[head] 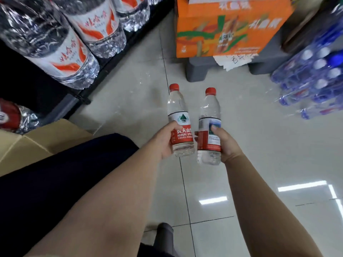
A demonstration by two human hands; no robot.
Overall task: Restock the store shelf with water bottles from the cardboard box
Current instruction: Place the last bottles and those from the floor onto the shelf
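I hold two small clear water bottles with red caps and red-and-white labels above the tiled floor. My left hand (163, 140) grips the left bottle (177, 108) around its label. My right hand (225, 143) grips the right bottle (210, 108) the same way. Both bottles are upright, tilted slightly away from me, and nearly touch side by side. A flap of the open cardboard box (42, 140) shows at the left, beside my dark trouser leg. The dark store shelf (111, 65) runs along the upper left, holding large bottles.
Big water bottles (61, 52) with white-and-red labels fill the shelf. An orange carton (228, 25) sits on a grey stand (200, 69) ahead. Shrink-wrapped packs of blue bottles (315, 75) are stacked at the right. A red-labelled bottle (14, 115) lies at the far left.
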